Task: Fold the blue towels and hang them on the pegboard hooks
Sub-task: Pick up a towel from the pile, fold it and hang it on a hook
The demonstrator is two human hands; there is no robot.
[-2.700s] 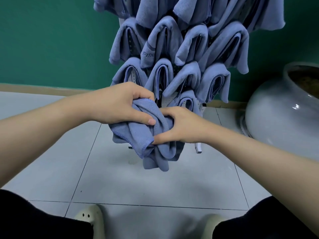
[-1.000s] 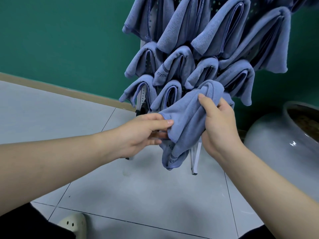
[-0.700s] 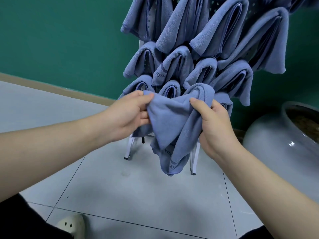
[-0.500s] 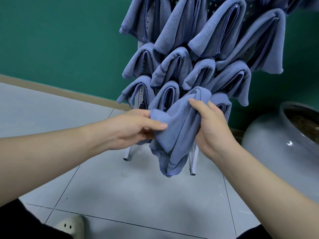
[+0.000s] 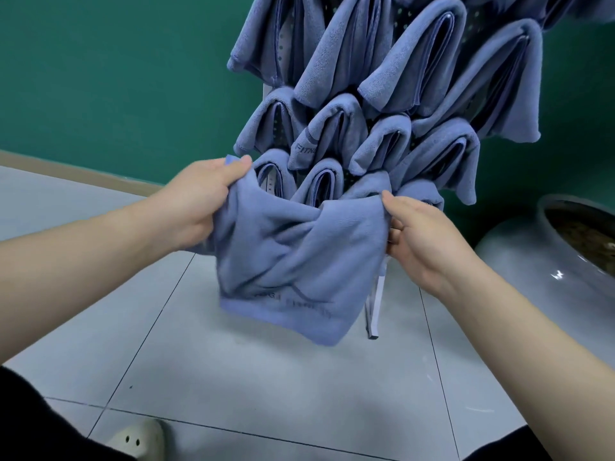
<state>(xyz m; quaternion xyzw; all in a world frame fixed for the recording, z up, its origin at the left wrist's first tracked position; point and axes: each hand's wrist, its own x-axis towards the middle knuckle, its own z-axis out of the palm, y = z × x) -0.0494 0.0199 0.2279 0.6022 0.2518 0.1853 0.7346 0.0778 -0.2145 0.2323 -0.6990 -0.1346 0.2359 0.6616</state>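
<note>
Hanging between the two hands, a blue towel (image 5: 293,257) is being held stretched out in front of the pegboard rack (image 5: 372,314), its cloth twisted across the middle and its lower hem, which is showing faint lettering, drooping above the tiled floor (image 5: 233,377). The left hand (image 5: 196,207) is gripping the towel's upper left corner, fingers curled round the cloth and thumb pressing on top, with a tip of fabric poking out above the thumb. The right hand (image 5: 419,234) is pinching the upper right edge, thumb lying along the top and fingers tucked behind the cloth. The two hands are sitting well apart, at nearly the same height, the left slightly higher. Behind the towel, rows of folded blue towels (image 5: 392,94) are draping over the rack's hooks, overlapping one another against the green wall (image 5: 116,78). A grey ceramic pot (image 5: 545,261) is standing on the floor just beside the right forearm, and a pale shoe (image 5: 139,437) is showing at the bottom edge.
</note>
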